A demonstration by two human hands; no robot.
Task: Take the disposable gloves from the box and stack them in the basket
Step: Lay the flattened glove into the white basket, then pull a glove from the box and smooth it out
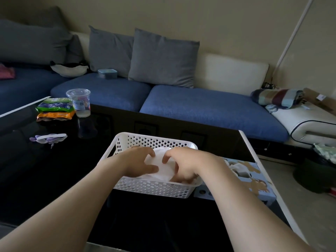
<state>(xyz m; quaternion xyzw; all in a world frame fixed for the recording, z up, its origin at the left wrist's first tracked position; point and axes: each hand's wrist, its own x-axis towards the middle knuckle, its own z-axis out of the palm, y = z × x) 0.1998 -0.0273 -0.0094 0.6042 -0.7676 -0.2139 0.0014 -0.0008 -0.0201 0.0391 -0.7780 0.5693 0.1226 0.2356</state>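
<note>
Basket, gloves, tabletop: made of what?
By look: basket, white moulded plastic, matte, with regular holes. The gloves, thin whitish film, probably plastic, crumpled and slightly translucent. The tabletop, black glass or gloss lacquer; it mirrors the cup.

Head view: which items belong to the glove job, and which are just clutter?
Job: basket; gloves inside it; glove box right of the basket; left hand and right hand, both holding the gloves.
Lying about: plastic cup, snack packets and purple item on the table; lidded container and striped blanket on the sofa.
</note>
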